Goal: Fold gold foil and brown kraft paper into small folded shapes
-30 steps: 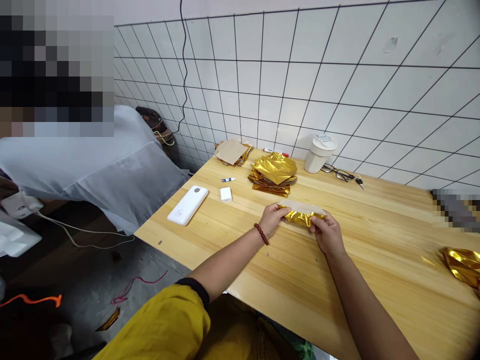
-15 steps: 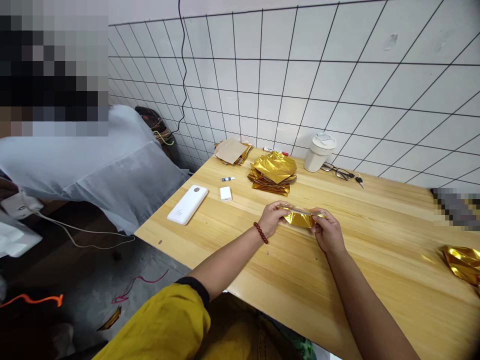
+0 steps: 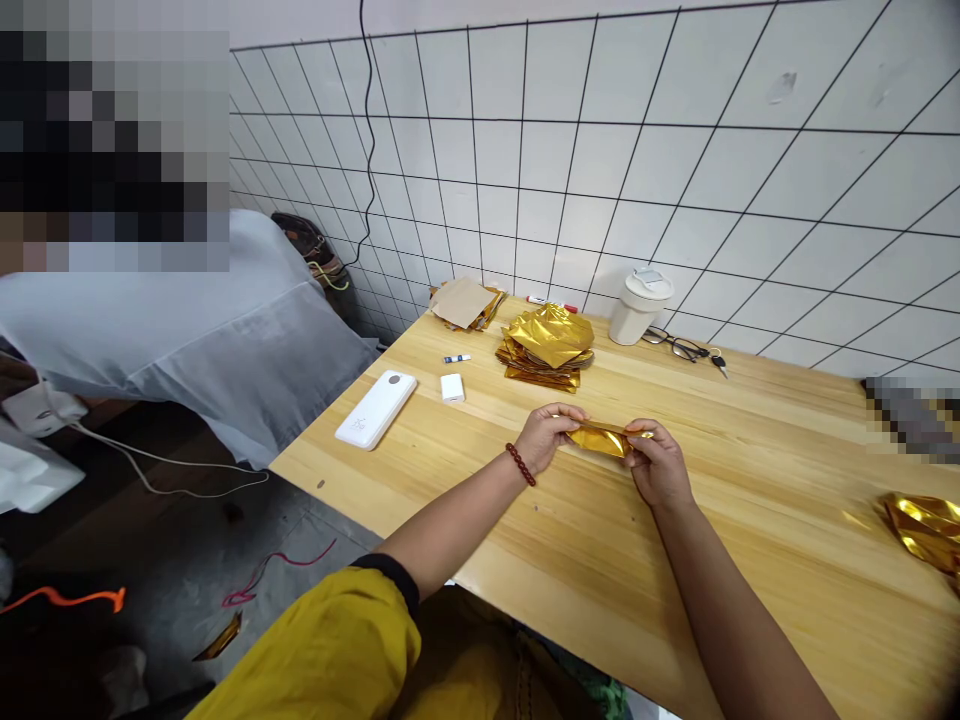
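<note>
A folded piece of gold foil paper is stretched between my two hands, just above the wooden table. My left hand, with a dark red bead bracelet at the wrist, pinches its left end. The right end is pinched by my right hand, thumb on top. Beyond them lies a stack of gold foil sheets, slightly fanned out. More gold foil shows at the far right edge of the view.
Left of my hands lie a white power bank, a small white adapter and a blue-white stick. Along the wall are brown paper sheets, a marker, a lidded cup and glasses. A person sits at left.
The foil strip between my hands has tipped slightly, and its upper edge now looks gold-brown rather than pale. Both hands keep their grip in nearly the same place.
</note>
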`<state>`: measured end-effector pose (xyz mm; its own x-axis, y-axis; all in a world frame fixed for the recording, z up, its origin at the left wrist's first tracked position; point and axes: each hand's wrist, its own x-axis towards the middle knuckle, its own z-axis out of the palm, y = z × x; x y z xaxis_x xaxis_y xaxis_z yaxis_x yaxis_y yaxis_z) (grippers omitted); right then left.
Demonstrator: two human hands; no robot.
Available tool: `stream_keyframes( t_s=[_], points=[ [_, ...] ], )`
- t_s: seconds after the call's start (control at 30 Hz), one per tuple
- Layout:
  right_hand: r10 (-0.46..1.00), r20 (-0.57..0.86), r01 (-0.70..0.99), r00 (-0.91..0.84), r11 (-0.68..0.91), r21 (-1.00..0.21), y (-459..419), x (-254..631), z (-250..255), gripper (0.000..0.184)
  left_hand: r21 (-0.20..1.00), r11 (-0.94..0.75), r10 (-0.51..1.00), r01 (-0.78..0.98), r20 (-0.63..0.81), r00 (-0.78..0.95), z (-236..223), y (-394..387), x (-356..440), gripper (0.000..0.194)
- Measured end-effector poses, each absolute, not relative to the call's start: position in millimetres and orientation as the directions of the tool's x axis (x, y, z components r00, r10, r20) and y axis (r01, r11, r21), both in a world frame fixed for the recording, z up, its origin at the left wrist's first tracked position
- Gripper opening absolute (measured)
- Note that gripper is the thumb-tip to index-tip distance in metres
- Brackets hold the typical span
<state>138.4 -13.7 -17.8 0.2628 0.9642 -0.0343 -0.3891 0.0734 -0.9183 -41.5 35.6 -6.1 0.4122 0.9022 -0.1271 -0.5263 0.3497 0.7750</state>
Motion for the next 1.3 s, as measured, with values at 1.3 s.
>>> stream_keyframes(
  t_s=[1.3],
  points=[
    [0.932,0.080,-0.249,0.354,0.177,-0.952,-11.5,129.6,-15.0,0.036,0.533,0.549,0.825,-0.644,-0.223,0.519,-4.6,38.6,-42.5,0.022]
  ],
)
